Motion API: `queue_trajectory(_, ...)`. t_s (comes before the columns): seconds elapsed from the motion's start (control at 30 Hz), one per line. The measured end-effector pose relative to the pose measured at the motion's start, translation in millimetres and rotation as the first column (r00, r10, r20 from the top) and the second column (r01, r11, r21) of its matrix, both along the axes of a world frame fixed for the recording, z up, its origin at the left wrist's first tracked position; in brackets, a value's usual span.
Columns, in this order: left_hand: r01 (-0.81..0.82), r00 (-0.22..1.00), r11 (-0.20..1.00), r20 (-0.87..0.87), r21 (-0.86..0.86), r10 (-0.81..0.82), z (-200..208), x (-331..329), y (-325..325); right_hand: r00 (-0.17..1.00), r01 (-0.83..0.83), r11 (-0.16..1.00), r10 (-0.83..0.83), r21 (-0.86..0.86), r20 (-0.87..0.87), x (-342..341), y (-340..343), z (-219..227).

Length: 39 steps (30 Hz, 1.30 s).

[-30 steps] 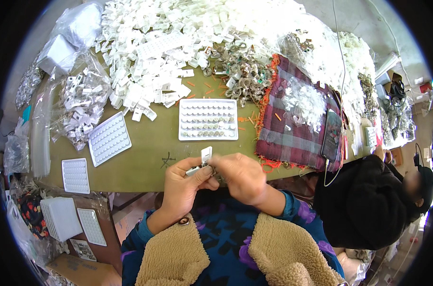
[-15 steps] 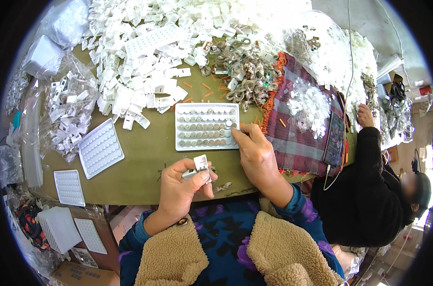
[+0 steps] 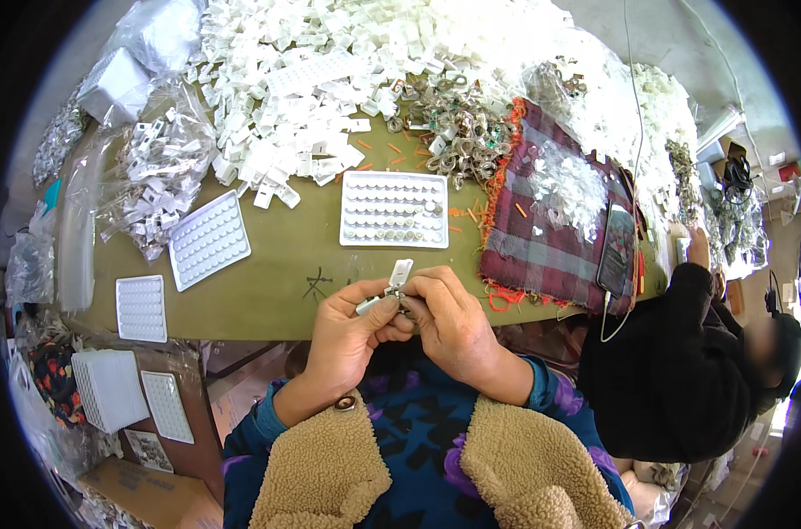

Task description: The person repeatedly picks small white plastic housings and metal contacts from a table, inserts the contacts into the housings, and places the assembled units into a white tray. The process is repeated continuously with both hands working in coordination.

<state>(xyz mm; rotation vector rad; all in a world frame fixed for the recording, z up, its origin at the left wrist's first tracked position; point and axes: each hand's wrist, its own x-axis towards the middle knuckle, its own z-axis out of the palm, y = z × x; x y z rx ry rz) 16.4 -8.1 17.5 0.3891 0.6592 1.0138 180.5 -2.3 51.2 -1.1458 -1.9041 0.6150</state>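
Near the table's front edge, my left hand point(image 3: 346, 333) is closed around a small white plastic case point(image 3: 401, 271) whose lid stands up. My right hand point(image 3: 455, 319) meets it there, fingertips pinched together at the case's right side. Whatever those fingertips hold, if anything, is hidden. Just beyond both hands lies a white plastic tray point(image 3: 438, 236) with rows of round silver button cells point(image 3: 392, 234); some pockets at its lower right hold none.
White plastic cases point(image 3: 286, 132) are heaped at the back, beside a tangle of wired parts point(image 3: 467, 128). A plaid cloth point(image 3: 541, 256) bears clear pieces and a phone point(image 3: 616, 251). Two more trays point(image 3: 209, 240) lie left. At right, a person in black point(image 3: 665, 361) reaches toward the table.
My right hand has left the cell tray and come back to the case in my left hand. The view has shifted a little, and the co-worker's hand has moved.
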Motion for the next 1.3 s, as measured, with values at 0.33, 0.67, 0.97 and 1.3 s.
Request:
queue_trajectory(0.33,-0.045,0.999,0.999,-0.022,0.009,0.045,9,3,-18,0.999,-0.023,0.999,0.024,0.027,-0.027,-2,-8,2)
queue_trajectory(0.67,-0.118,0.992,0.992,0.05,-0.042,0.12,3,-1,-15,0.982,-0.173,0.979,0.18,0.11,-0.061,-1,-2,-6)
queue_trajectory(0.97,-0.11,0.991,0.993,-0.084,-0.031,0.107,8,-5,-11,0.961,-0.197,0.98,0.198,0.026,-0.191,-5,-3,-19)
queue_trajectory(1.3,0.129,0.985,0.992,-0.112,-0.005,-0.129,8,-10,-11,0.898,-0.174,0.773,-0.13,-0.61,-0.42,-5,5,-3)
